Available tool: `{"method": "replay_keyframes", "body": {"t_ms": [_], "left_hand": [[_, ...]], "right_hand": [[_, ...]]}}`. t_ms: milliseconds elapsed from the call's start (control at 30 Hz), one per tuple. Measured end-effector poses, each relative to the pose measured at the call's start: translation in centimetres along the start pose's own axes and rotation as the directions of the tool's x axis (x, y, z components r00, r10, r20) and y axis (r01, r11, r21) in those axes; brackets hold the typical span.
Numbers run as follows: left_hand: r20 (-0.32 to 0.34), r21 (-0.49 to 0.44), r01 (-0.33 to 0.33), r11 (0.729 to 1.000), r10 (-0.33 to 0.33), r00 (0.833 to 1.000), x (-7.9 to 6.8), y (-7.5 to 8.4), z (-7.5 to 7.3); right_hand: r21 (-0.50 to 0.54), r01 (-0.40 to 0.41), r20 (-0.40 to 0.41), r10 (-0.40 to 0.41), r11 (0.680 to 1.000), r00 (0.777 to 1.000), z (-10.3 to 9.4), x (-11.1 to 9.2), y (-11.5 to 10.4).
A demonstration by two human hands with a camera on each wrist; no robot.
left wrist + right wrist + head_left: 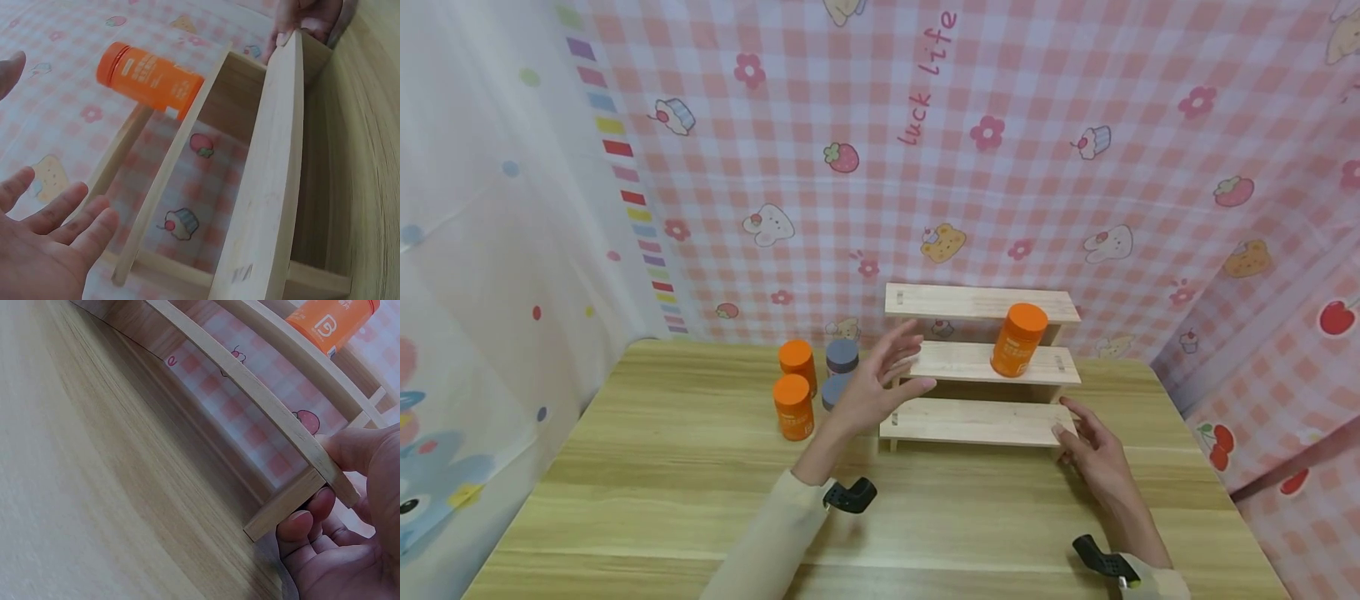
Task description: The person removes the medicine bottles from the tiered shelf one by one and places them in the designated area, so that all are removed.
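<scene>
A three-step wooden shelf point(977, 422) stands on the table against the curtain. My right hand point(1099, 457) grips the right end of its lowest board. In the right wrist view the thumb point(353, 449) lies on the board and the fingers curl beneath it by the side support. An orange jar point(1019, 342) with an orange lid stands on the middle step, toward the right. My left hand point(872, 385) hovers by the shelf's left end, fingers spread and holding nothing. The left wrist view shows that hand point(47, 253) apart from the boards.
Left of the shelf, two more orange jars point(793, 408) stand on the wooden table point(647, 475). Beside them are two jars with grey-blue lids point(842, 355), one partly hidden by the left hand. A pink checked curtain point(865, 208) hangs behind.
</scene>
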State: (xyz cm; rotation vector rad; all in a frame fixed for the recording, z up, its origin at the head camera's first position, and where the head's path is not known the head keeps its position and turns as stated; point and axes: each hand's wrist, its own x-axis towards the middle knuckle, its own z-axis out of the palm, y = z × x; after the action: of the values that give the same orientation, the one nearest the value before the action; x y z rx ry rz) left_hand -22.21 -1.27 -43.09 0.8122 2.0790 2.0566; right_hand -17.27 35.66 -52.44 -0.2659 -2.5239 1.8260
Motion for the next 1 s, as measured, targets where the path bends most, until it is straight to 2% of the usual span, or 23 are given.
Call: {"method": "replay_keyframes", "body": {"t_ms": [300, 467, 700, 800, 1000], "left_hand": [[0.054, 0.003, -0.010, 1.000, 0.009, 0.998, 1.8, -0.3, 1.5], [0.069, 0.008, 0.017, 1.000, -0.017, 0.997, 2.7, -0.5, 2.3], [0.053, 0.033, 0.021, 0.999, -0.022, 0.998, 4.3, -0.6, 3.7], [0.039, 0.035, 0.026, 0.999, -0.027, 0.999, 4.9, -0.5, 4.4], [0.049, 0.061, 0.068, 0.996, -0.071, 0.996, 5.9, -0.5, 5.9]], "right_hand": [[-0.001, -0.014, 0.006, 0.014, 1.000, 1.000, 0.0, 0.1, -0.1], [-0.005, -0.023, 0.006, 0.023, 1.000, 1.000, 0.0, 0.2, 0.0], [-0.001, -0.007, 0.016, 0.007, 1.000, 1.000, -0.2, 0.1, 0.0], [0.030, -0.012, 0.005, 0.012, 0.999, 1.000, 0.1, 0.0, -0.2], [0.075, -0.037, -0.008, 0.037, 0.997, 0.999, 0.6, -0.1, -0.3]]}}
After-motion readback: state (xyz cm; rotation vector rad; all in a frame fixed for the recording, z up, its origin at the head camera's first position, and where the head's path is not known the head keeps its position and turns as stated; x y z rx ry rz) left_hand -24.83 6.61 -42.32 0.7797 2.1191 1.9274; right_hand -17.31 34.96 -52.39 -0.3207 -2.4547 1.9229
